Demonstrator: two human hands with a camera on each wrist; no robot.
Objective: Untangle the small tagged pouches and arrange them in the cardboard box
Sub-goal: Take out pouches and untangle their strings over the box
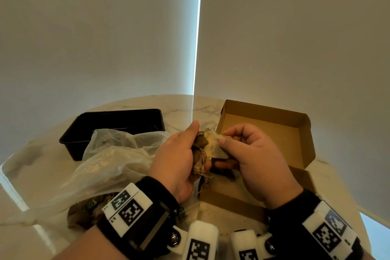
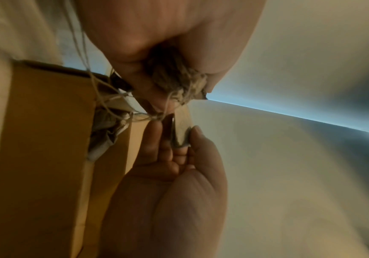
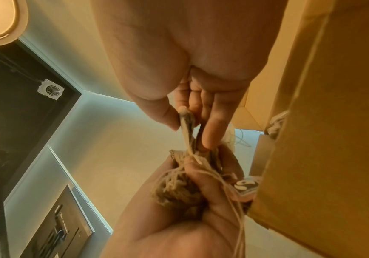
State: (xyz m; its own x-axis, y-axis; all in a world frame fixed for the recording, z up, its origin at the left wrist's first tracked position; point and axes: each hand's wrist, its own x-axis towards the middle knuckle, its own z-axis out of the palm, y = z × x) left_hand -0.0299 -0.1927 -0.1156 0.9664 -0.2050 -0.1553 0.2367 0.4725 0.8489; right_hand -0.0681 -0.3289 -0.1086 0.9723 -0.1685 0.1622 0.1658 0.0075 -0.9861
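My left hand [image 1: 190,150] grips a tangled bunch of small brown pouches [image 1: 199,154] with knotted strings, held just above the near left corner of the open cardboard box [image 1: 274,133]. My right hand [image 1: 230,141] pinches one pale flat pouch [image 1: 215,145] between thumb and forefinger, right beside the bunch. In the left wrist view the bunch [image 2: 174,78] sits in my fist, strings [image 2: 104,97] and tags trailing over the box wall [image 2: 46,139]. In the right wrist view the pinched pouch [image 3: 187,125] joins the bunch [image 3: 179,188]. A few pouches lie in the box below my hands.
A clear plastic bag [image 1: 109,158] with more pouches spills across the marble table [image 1: 190,107] at the left. Behind it stands a black plastic tray [image 1: 111,124]. The box's raised flap [image 1: 306,139] stands at the right. Blinds hang behind the table.
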